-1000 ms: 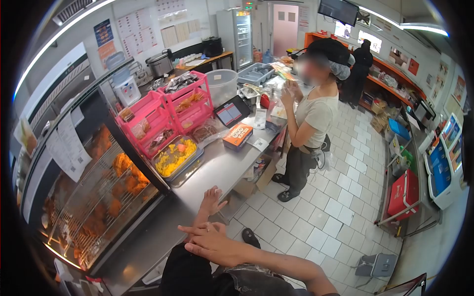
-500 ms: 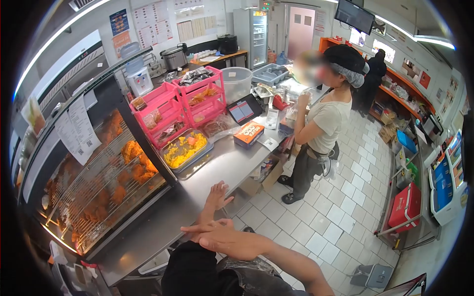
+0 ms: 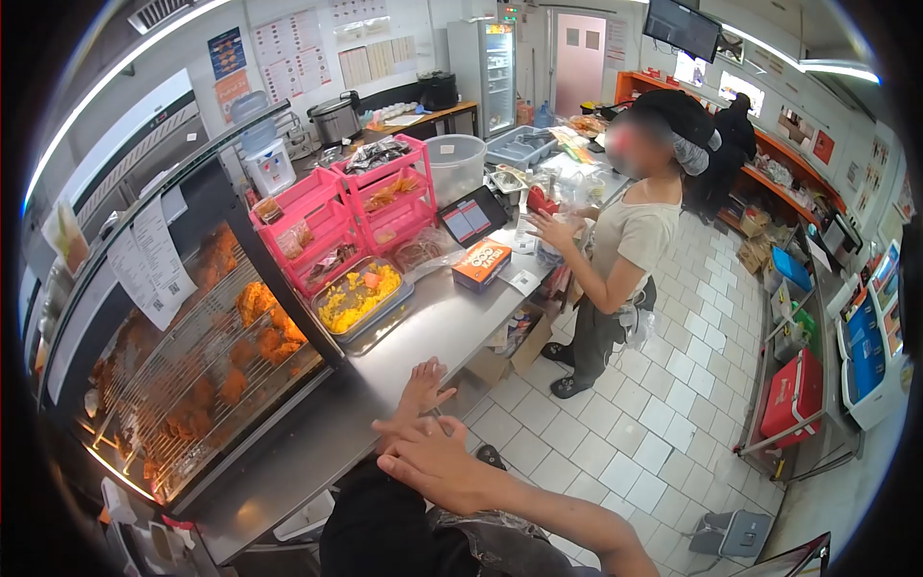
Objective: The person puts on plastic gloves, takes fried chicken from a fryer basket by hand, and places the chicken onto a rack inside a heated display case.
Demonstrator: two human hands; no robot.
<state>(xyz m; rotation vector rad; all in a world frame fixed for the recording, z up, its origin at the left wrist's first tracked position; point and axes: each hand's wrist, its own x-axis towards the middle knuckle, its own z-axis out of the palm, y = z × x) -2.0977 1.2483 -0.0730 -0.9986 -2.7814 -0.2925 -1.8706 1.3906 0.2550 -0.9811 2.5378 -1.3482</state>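
My left hand [image 3: 419,392] reaches out of a black sleeve over the steel counter's edge, fingers spread and holding nothing. Across its wrist, at the sleeve's cuff, lies my right hand [image 3: 440,465], its fingers apart and resting on the left forearm. Beyond them on the steel counter [image 3: 423,337] are a metal tray of yellow food [image 3: 361,296] and an orange box [image 3: 482,263]. To the left is a heated glass cabinet with fried pieces [image 3: 260,313] on wire racks.
Pink baskets [image 3: 312,226], a tablet [image 3: 473,217] and a clear tub [image 3: 456,168] stand farther back. A co-worker [image 3: 630,231] stands at the counter's right side. A red cooler [image 3: 792,398] is on the right shelf; a grey bin [image 3: 731,533] is on the floor.
My right hand has turned and moved slightly down, with its fingers more spread over the left wrist. The co-worker has turned towards me and lowered their hands.
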